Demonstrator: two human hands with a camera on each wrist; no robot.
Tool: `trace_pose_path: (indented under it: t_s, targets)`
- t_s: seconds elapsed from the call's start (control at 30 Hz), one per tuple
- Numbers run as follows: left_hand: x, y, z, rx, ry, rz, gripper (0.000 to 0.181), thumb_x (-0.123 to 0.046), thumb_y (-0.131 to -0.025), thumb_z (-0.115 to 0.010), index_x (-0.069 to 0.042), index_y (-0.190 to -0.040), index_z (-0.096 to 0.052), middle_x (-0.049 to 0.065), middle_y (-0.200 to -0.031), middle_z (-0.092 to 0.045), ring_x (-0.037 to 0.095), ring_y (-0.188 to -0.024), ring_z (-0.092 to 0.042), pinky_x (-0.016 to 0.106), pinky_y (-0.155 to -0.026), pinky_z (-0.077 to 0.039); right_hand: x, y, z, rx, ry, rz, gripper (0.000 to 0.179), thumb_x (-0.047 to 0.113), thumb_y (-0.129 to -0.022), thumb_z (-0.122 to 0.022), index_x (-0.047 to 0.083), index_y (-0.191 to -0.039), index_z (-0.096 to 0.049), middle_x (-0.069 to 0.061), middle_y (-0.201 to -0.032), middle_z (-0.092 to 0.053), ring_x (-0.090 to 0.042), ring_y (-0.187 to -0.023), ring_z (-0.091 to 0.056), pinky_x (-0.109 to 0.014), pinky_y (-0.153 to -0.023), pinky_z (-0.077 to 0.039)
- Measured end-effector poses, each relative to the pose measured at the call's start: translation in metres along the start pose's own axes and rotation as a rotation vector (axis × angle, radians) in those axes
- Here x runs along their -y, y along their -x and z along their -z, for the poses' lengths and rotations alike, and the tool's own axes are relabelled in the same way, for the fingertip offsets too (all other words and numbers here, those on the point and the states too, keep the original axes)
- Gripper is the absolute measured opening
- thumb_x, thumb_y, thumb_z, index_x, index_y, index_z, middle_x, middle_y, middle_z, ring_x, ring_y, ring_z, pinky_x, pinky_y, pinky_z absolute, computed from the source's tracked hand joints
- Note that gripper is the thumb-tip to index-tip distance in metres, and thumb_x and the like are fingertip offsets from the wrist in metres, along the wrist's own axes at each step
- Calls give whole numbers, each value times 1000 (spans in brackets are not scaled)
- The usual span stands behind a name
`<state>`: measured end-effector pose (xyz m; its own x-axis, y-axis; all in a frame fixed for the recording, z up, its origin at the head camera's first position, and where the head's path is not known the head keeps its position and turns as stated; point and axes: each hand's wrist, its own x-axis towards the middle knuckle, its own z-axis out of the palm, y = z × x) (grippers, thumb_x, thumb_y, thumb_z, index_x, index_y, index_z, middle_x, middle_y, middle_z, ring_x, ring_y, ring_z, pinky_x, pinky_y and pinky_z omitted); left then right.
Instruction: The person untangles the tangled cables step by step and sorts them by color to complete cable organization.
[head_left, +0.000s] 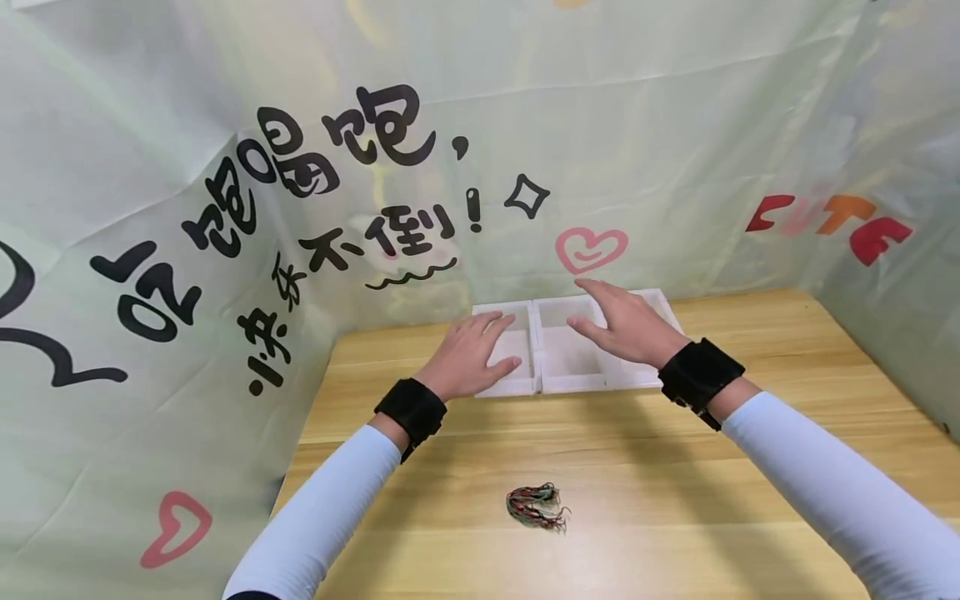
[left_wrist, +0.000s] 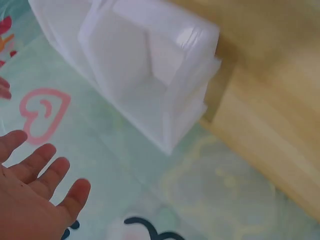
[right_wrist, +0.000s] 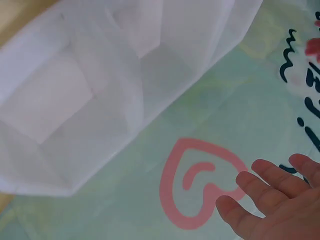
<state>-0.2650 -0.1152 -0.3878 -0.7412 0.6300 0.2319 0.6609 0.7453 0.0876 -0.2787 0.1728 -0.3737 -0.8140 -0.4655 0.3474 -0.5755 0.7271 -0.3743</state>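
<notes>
While the left hand (head_left: 468, 354) hovers, the white bins (head_left: 572, 382) look boxy.

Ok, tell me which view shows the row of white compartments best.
The head view: it has the whole row of white compartments in frame, though the left hand and right hand hide parts. Both wrist views show it closer but cut off.

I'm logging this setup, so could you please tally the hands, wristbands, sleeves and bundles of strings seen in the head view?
Hands (left hand, right hand): 2
Black wristbands: 2
Pale blue sleeves: 2
Bundle of strings: 1
Total: 7
</notes>
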Motion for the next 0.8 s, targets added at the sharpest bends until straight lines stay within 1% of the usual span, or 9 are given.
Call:
trace_pose_path:
  t_s: [0.13, 0.2, 0.4, 0.53, 0.6, 0.67, 0.73, 0.8]
  targets:
    - [-11, 10, -15, 41, 25, -40, 65, -54, -92, -45, -15, -143, -34, 10, -139, -40, 25, -123, -36, 52, -94, -39, 5, 8, -5, 26, -24, -9, 68, 49, -92, -51, 8, -142, -32, -16, -140, -40, -28, -126, -35, -52, -102, -32]
    - [-17, 15, -24, 76, 41, -49, 65, -56, -91, -45, -17, -142, -36, 8, -137, -42, 23, -122, -37, 50, -94, -40, 6, 11, -8, 36, -33, -9, 68, 49, -92, -51, 8, -142, -32, -16, -139, -41, -28, -125, -36, -52, -101, -33]
    - [-32, 34, -54, 189, 116, -97, 59, -54, -90, -48, -17, -137, -45, 6, -131, -49, 21, -116, -44, 47, -93, -43, 7, 21, -20, 69, -85, -6, 66, 48, -91, -52, 11, -143, -32, -14, -138, -43, -26, -125, -35, -52, -101, -34]
    - [-42, 48, -68, 265, 166, -110, 56, -55, -92, -45, -17, -132, -50, 4, -126, -54, 17, -112, -48, 40, -92, -45, 6, 28, -27, 69, -111, 13, 64, 47, -91, -53, 11, -141, -35, -12, -137, -44, -24, -125, -36, -51, -101, -34]
    - [-47, 53, -73, 302, 200, -110, 57, -58, -92, -42, -17, -128, -53, 2, -120, -57, 13, -107, -50, 35, -89, -46, 6, 30, -30, 68, -115, 22, 63, 46, -92, -53, 10, -140, -37, -11, -137, -45, -23, -124, -37, -51, -100, -35]
    - [-51, 58, -77, 337, 245, -109, 60, -63, -89, -42, -17, -126, -56, -1, -112, -60, 9, -98, -52, 29, -83, -48, 5, 33, -32, 77, -123, 29, 61, 45, -92, -53, 9, -139, -38, -11, -136, -45, -23, -123, -39, -50, -99, -36]
    - [-55, 62, -82, 363, 272, -124, 63, -68, -85, -45, -19, -123, -58, -4, -104, -60, 5, -90, -52, 23, -76, -47, 5, 35, -35, 91, -126, 31, 59, 44, -93, -52, 9, -138, -40, -11, -135, -47, -23, -120, -42, -50, -97, -38]
    - [-59, 66, -87, 378, 271, -154, 65, -71, -79, -50, -21, -119, -60, -8, -97, -58, 1, -84, -49, 18, -70, -44, 5, 38, -37, 106, -134, 29, 58, 44, -93, -52, 9, -138, -40, -13, -132, -50, -23, -116, -45, -49, -95, -41]
